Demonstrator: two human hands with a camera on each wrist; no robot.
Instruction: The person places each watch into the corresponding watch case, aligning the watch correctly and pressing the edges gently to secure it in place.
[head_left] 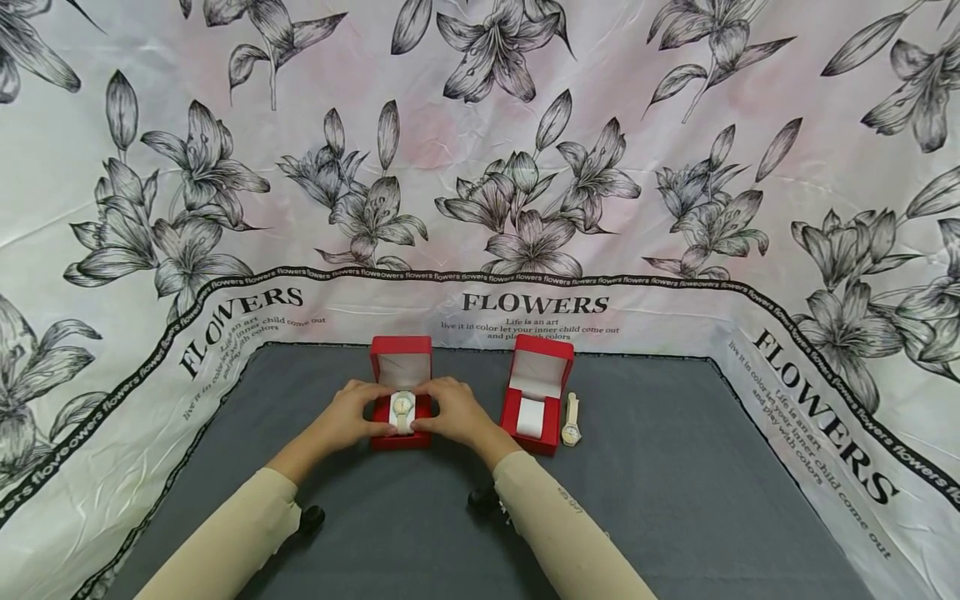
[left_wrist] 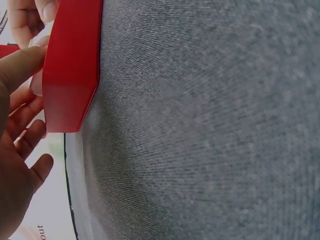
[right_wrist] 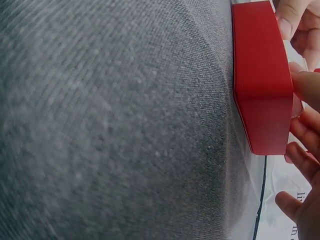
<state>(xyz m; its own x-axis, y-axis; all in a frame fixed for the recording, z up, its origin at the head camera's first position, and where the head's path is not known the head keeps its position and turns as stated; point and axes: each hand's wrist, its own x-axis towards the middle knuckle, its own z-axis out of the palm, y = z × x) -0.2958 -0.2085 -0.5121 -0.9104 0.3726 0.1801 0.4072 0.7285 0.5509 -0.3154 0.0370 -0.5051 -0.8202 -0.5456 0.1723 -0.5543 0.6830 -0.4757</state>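
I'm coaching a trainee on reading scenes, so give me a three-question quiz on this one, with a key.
1. True or false: the left red box and the right red box both stand open.

2. Where does the loose watch lie?
a) between the two boxes
b) to the right of the right red box
c) inside the left red box

3. In the head view, which thing with a dial is between the left hand and the right hand?

Key:
1. True.
2. b.
3. The boxed watch, in the left red box.
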